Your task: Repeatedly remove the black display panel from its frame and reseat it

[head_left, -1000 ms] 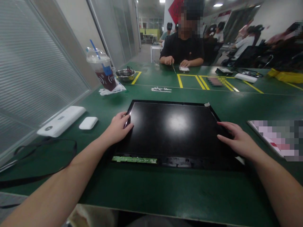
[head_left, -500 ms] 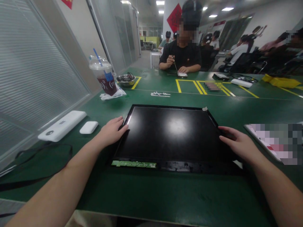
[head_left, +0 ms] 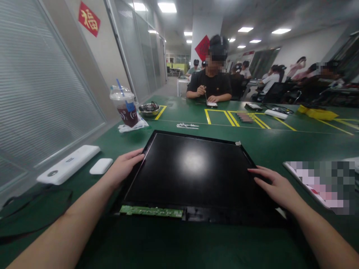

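A black flat display panel (head_left: 179, 183) lies before me on the green table, its glossy screen reflecting a bright spot of light. Along its near edge runs a green circuit board strip (head_left: 151, 212). My left hand (head_left: 123, 166) grips the panel's left edge, thumb on top of the frame and fingers partly hidden at the side. At the right edge, my right hand (head_left: 275, 185) holds the frame between thumb and fingers. A small piece of pale tape (head_left: 238, 143) sticks to the far right corner.
To the left lie a white power bank (head_left: 70, 164) and a white earphone case (head_left: 101, 166). Beyond stand a drink cup (head_left: 127, 110) and a metal bowl (head_left: 149, 108). A blurred-out phone-like item (head_left: 308, 185) lies right. Across the table a person (head_left: 209, 84) works on a small device.
My view has tilted upward, so the table items appear lower. The panel has turned slightly between my hands, its far left corner shifting away relative to the table; both hands stay at its sides.
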Motion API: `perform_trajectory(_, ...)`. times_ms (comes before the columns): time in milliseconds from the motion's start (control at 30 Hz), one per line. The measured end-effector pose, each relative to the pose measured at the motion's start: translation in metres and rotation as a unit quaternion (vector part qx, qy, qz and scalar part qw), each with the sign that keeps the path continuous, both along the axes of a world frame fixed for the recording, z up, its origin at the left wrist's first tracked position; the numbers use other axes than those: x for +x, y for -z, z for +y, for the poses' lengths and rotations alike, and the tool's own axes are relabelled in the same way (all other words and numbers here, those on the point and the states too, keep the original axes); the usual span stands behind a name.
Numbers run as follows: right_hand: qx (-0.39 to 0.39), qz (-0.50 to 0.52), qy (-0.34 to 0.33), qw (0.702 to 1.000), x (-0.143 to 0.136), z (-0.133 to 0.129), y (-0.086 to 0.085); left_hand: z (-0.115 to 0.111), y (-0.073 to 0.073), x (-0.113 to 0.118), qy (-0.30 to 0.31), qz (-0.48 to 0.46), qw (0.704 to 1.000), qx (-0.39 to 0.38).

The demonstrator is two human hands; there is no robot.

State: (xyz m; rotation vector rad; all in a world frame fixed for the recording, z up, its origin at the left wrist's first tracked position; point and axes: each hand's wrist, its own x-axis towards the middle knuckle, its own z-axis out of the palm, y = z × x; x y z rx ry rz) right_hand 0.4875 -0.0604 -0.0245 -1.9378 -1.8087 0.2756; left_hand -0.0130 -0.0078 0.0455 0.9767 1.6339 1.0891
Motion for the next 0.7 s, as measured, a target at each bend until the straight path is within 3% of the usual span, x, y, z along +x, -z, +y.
perform_trajectory(67, 0.002, 0.004, 0.004, 1.000, -0.001, 0.000, 0.001, -0.005, -0.007, 0.006, -0.038, -0.106, 0.993, -0.032)
perform_trajectory(133, 0.005, 0.006, 0.010, 1.000, -0.002, 0.000, 0.001, -0.006, -0.009, 0.009, -0.034, -0.186, 0.981, -0.039)
perform_trajectory(267, 0.011, 0.012, 0.016, 1.000, -0.006, -0.001, 0.000, -0.002, -0.003, 0.010, -0.016, -0.264, 0.964, -0.034)
perform_trajectory(400, 0.023, 0.010, 0.008, 1.000, -0.009, -0.001, -0.003, 0.002, 0.009, 0.006, 0.017, -0.272, 0.961, -0.033)
perform_trajectory(533, 0.028, 0.005, 0.001, 1.000, -0.011, -0.001, -0.005, 0.004, 0.018, 0.000, 0.016, -0.213, 0.977, -0.025)
perform_trajectory(700, 0.030, 0.004, 0.000, 1.000, -0.011, -0.002, -0.005, 0.000, 0.013, 0.001, 0.028, -0.165, 0.986, -0.001)
